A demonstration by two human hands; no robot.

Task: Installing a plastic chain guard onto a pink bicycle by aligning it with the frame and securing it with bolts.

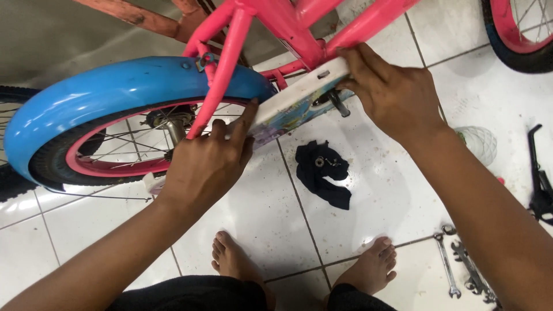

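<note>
A small pink bicycle frame (299, 23) stands over the white tiled floor, with a blue mudguard (115, 86) over its rear wheel (109, 152). A white chain guard (294, 103) with a coloured picture runs along the frame. My left hand (204, 164) grips the guard's rear end beside a pink stay. My right hand (389, 92) presses on the guard's front end near the crank. My bare feet (236, 259) show below.
A dark cloth (322, 173) with small metal parts on it lies on the tiles under the guard. Several wrenches (464, 268) lie at the lower right. A black kickstand (538, 178) lies at the right edge, a second wheel (518, 34) at the top right.
</note>
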